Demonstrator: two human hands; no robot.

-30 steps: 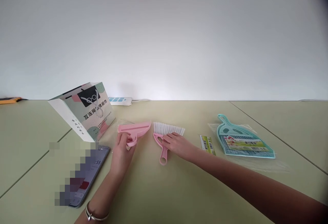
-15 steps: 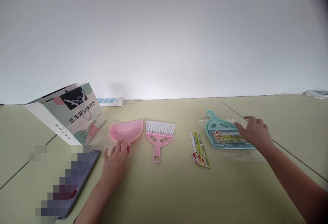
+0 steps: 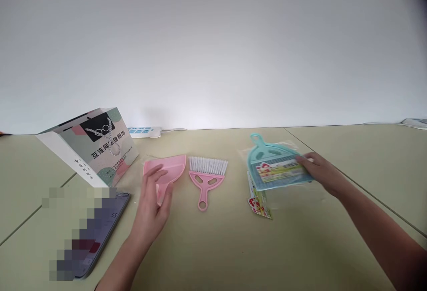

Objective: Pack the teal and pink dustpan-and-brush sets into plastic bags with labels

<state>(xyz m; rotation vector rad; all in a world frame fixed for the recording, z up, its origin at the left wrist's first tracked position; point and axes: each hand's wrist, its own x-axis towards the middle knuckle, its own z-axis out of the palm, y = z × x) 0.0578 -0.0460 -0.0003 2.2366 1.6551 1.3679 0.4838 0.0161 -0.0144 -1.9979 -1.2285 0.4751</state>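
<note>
My right hand (image 3: pixel 320 171) grips the right edge of a teal dustpan and brush set (image 3: pixel 280 166) in a clear plastic bag, with a printed label across it. The set is tilted and partly covers a loose cardboard label (image 3: pixel 260 206) on the table. Over the pink dustpan (image 3: pixel 173 166) hovers my left hand (image 3: pixel 152 200), its fingers apart, hiding much of the pan's handle; whether it touches the pan I cannot tell. Between the hands lies a pink hand brush (image 3: pixel 206 182), white bristles pointing away from me.
A paper gift bag (image 3: pixel 106 153) with a rope handle leans at the left. In front of it lies a phone (image 3: pixel 110 220), partly pixelated. A white power strip (image 3: pixel 147 132) sits along the wall, and a cable (image 3: pixel 413 123) runs at the far right.
My right hand has taken hold of the bagged teal set, lifted it and brought it leftward over the loose label. My left hand has turned and its fingers have spread above the pink dustpan.
</note>
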